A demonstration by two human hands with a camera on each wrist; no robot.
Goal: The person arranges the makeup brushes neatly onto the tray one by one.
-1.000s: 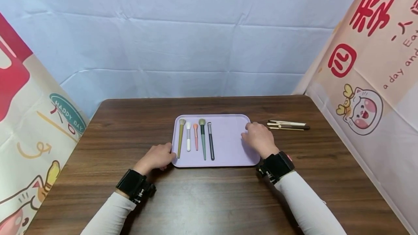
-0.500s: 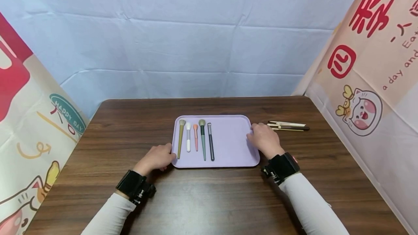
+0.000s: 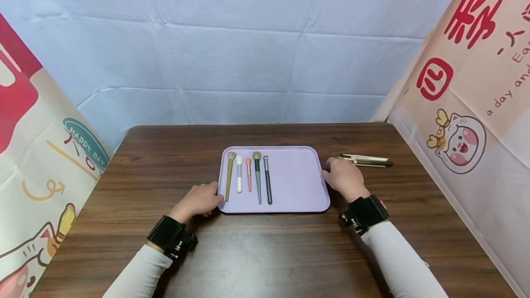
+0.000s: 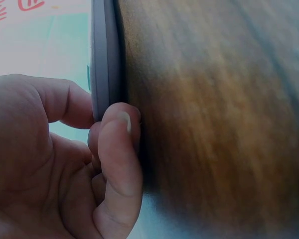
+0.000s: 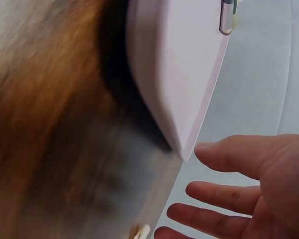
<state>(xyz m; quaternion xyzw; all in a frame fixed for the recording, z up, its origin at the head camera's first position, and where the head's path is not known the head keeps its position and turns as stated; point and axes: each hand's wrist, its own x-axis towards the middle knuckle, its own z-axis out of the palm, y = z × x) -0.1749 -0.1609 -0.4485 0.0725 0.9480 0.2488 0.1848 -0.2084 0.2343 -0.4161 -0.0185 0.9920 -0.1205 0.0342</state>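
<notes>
A lilac tray (image 3: 298, 178) lies on the table with several makeup brushes side by side on its left half: an olive one (image 3: 229, 178), a white one (image 3: 239, 176), a pink one (image 3: 249, 176), a green one (image 3: 258, 180) and a dark one (image 3: 267, 183). My left hand (image 3: 201, 198) pinches the tray's left edge; in the left wrist view the rim (image 4: 103, 59) sits between thumb and fingers. My right hand (image 3: 345, 177) is just beyond the tray's right edge, its fingers (image 5: 224, 194) spread and holding nothing in the right wrist view.
Several thin sticks or slim brushes (image 3: 370, 162) lie in a loose pile beyond my right hand. The brown wooden table (image 3: 256, 256) has a pale blue cloth (image 3: 232, 59) behind it and printed cloths on both sides.
My right hand has moved right, from over the tray's right part to just outside its edge. The left hand, the tray and the brushes stay in place.
</notes>
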